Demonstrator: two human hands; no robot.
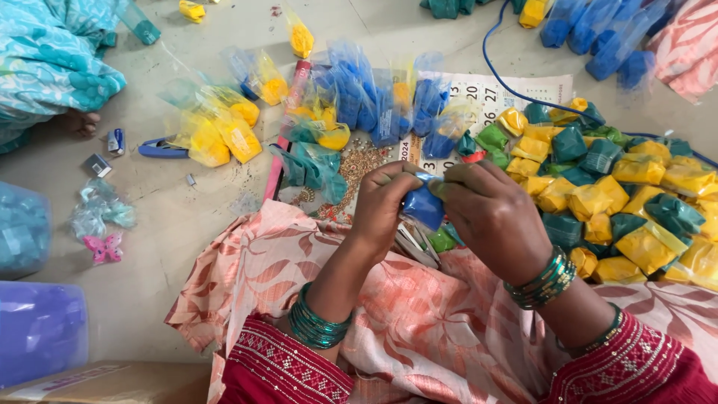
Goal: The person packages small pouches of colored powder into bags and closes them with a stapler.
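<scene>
One small blue plastic packet (423,207), held above the lap between both hands. Left hand (385,206): grip closed on the packet's left side, thumb and fingers pinched around it. Right hand (493,217): grip closed on the packet's upper right edge, fingertips (441,187) meeting at its top.

Beneath: peach leaf-print cloth (419,314) over the lap, with a few flat packets (415,243) tucked just under the hands.

Right of the hands: heap of folded yellow and green packets (613,209) on the floor.

Ahead: row of blue-filled clear pouches (374,101) on a calendar sheet (486,93); loose small gold beads (359,164) beside teal pouches (310,168). Left: yellow-filled pouches (221,131), blue stapler (161,148), pink butterfly clip (105,247).

Risk, as judged: the packet is pinched only at its edges; a loosened pinch or a hard tug could drop it or split the thin film, spilling its contents onto the cloth among the beads.
</scene>
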